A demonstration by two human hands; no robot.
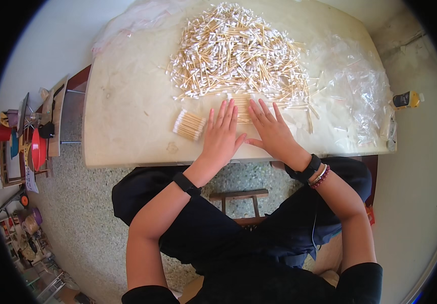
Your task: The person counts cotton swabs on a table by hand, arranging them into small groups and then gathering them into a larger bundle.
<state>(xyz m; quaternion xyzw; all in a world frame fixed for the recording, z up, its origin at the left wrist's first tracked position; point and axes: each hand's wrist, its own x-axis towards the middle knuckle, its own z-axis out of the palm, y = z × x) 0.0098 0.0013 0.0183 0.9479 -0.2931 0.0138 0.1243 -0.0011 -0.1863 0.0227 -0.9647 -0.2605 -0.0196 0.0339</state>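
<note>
My left hand (222, 133) and my right hand (271, 127) lie palm down near the table's front edge, fingers pointing away from me. Between their fingertips is a row of cotton swabs (240, 108) laid side by side, with the fingers at both ends of it. Fingers partly cover the swabs' tips. To the left of my left hand sits a neat bundle of cotton swabs (189, 125), slightly turned. Beyond my hands rises a large loose heap of cotton swabs (237, 53) with pale sticks and white tips.
Clear plastic bags (359, 95) cover the table's right side, and another plastic bag (138, 26) lies at the back left. A few stray swabs (311, 114) lie right of my right hand. A yellow bottle with a dark label (408, 100) is past the table's right edge.
</note>
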